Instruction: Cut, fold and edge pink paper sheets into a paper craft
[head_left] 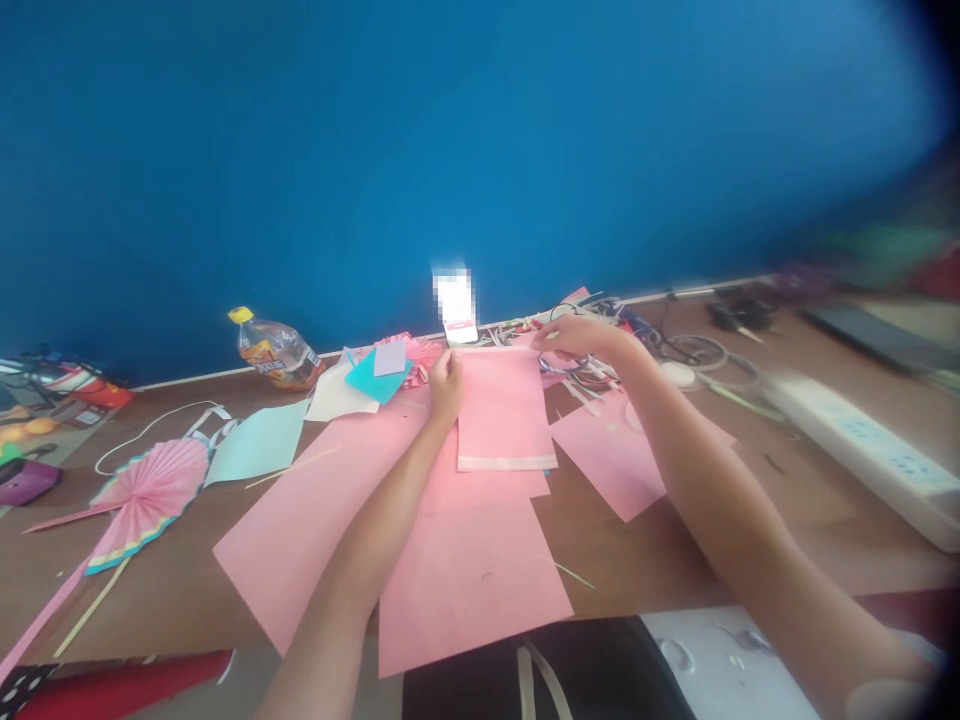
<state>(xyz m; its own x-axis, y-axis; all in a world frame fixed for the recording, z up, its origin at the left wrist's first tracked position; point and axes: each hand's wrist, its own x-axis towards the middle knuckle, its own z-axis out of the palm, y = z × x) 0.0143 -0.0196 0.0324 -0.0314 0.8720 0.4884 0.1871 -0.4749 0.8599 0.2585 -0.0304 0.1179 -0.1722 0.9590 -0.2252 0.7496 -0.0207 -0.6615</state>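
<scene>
A pink sheet of paper (504,410) with pale strips along its top and bottom edges is held up over other pink sheets. My left hand (447,385) is closed on its upper left edge, thumb uppermost. At the upper right corner, my right hand (576,338) pinches the paper with its fingertips. Larger pink sheets (469,570) lie beneath, reaching over the table's front edge, and another pink sheet (611,450) rests under my right forearm. A pleated pink paper fan (150,490) with a yellow and blue border lies at the left.
Behind the hands, a bright phone-like screen (456,300) leans against the blue wall (480,130). Paper scraps (600,385) are heaped behind my right hand. A bottle (277,350) leans at the back left near blue card pieces (375,378). At the right lies a white power strip (862,445).
</scene>
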